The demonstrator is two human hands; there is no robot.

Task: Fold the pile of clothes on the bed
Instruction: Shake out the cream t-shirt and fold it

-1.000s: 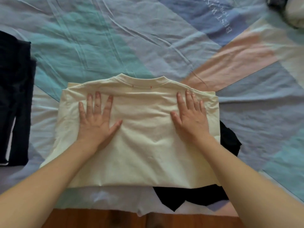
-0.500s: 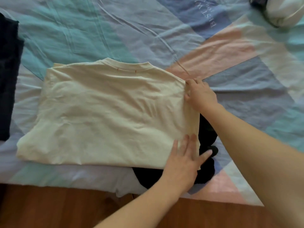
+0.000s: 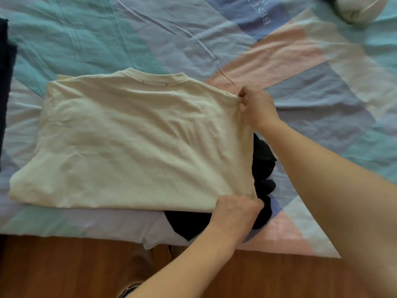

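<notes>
Head view: the cream T-shirt [image 3: 137,143] on the bed [image 3: 322,117] is pinched at 2 right-edge corners by the right hand [image 3: 256,107] and left hand [image 3: 235,214], over a black garment [image 3: 263,168].

A cream shirt [image 3: 137,143] lies partly folded and flat on the bed [image 3: 322,104], collar away from the near edge, with two small red stitch marks below the neckline. Its surface is lightly wrinkled and its right edge is gathered and slightly raised. A black garment [image 3: 263,166] lies crumpled under its right near corner, showing beside and below it. Another dark garment [image 3: 6,82] lies at the far left edge.
</notes>
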